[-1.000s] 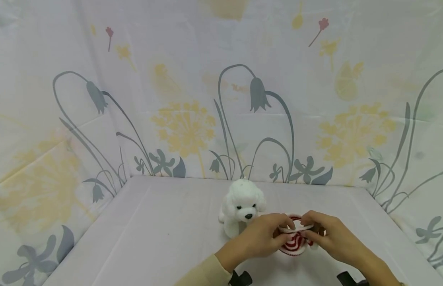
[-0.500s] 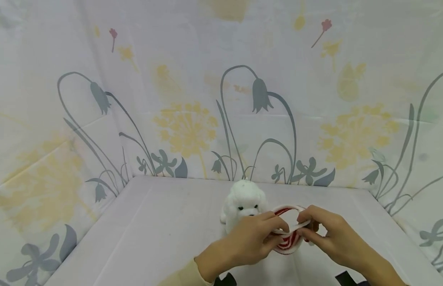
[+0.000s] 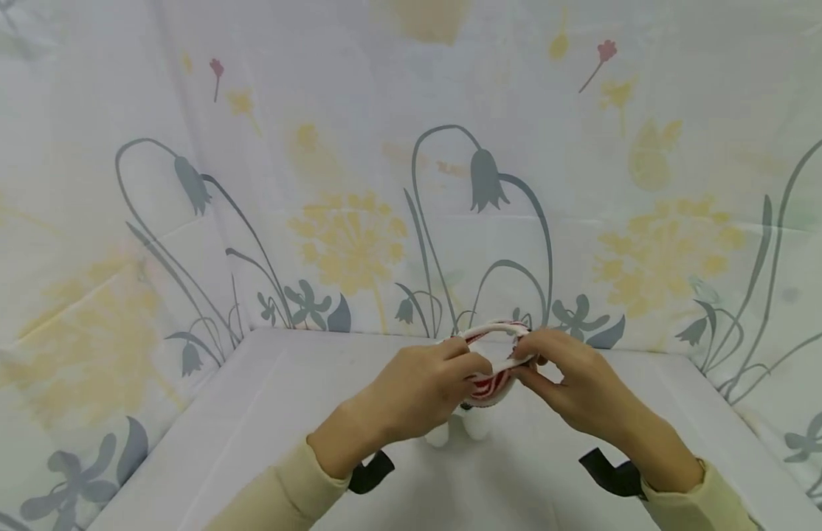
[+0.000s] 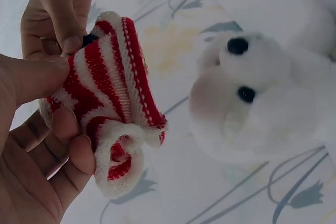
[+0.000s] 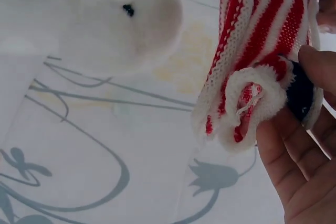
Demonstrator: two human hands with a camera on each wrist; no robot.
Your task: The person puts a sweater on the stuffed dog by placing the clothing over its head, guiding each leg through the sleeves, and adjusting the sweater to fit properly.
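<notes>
A small knitted doll sweater [image 3: 492, 387], striped red and white, is stretched between both hands in the head view. My left hand [image 3: 424, 383] pinches one side of its white edge; my right hand [image 3: 577, 380] pinches the other. The edge forms an open loop. In the right wrist view a ribbed sleeve [image 5: 256, 106] and a navy patch [image 5: 301, 90] show. The white plush dog [image 4: 299, 98] stands just beyond the sweater, apart from it in the left wrist view. From the head, sweater and hands hide most of the dog, leaving its feet [image 3: 476, 424] visible.
A pale cloth covers the table [image 3: 265, 428]. Behind it hangs a white curtain [image 3: 358, 96] printed with grey and yellow flowers. Black straps [image 3: 372, 472] sit near both wrists.
Both hands have carried the sweater up and to the left, from beside the plush dog to in front of its head. Its loop has been spread wider.
</notes>
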